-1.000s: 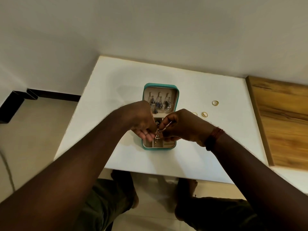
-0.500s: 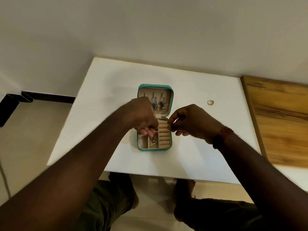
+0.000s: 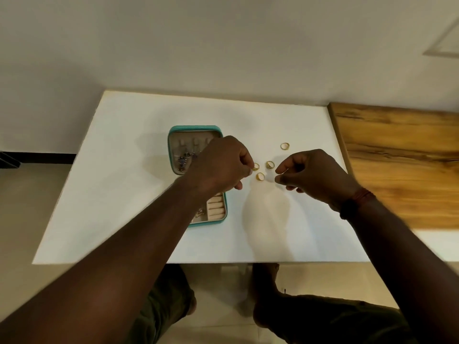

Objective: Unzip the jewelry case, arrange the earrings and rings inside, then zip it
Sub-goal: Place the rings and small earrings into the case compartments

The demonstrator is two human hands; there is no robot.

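1. A white table (image 3: 139, 194) stands against a plain off-white wall (image 3: 223, 45).
2. A wooden surface (image 3: 402, 167) adjoins the table's right edge.
3. Beige floor (image 3: 22, 219) lies left; a dark strip (image 3: 37, 157), possibly skirting, lines the wall's base.

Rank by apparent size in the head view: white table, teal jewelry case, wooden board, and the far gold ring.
1. white table
2. wooden board, partly cut off at the frame edge
3. teal jewelry case, partly hidden by the left arm
4. far gold ring
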